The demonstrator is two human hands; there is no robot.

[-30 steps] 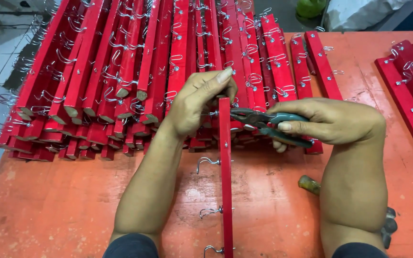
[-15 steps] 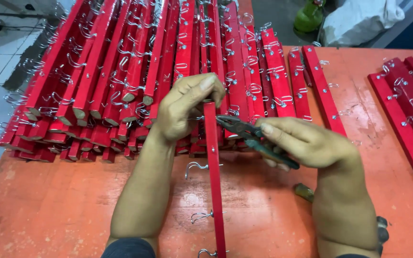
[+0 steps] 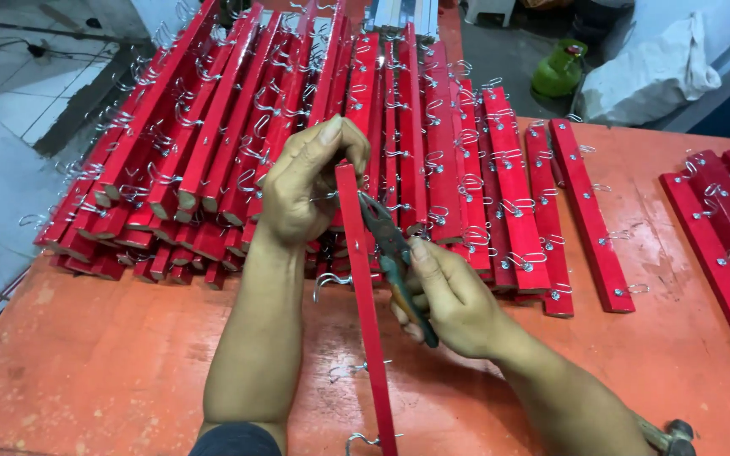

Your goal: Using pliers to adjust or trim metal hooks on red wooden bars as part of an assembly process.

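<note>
An orange-red table (image 3: pixel 128 371) stands on pale tiled floor (image 3: pixel 19 101) beside a white sack (image 3: pixel 652 72).

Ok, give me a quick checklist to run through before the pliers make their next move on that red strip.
1. Left hand grips the top of the red strip: ok, fingers wrapped around its upper end.
2. Right hand holds the pliers by the handles: ok.
3. Plier nose at the strip's edge near the top: ok, though whether it bites a wire hook cannot tell.
4. Left fingers clear of the plier nose: cannot tell, they sit close beside it.
5. Strip held on edge over the orange table: ok.
6. Stacked red strips behind, clear of the hands: ok, just beyond them.
</note>
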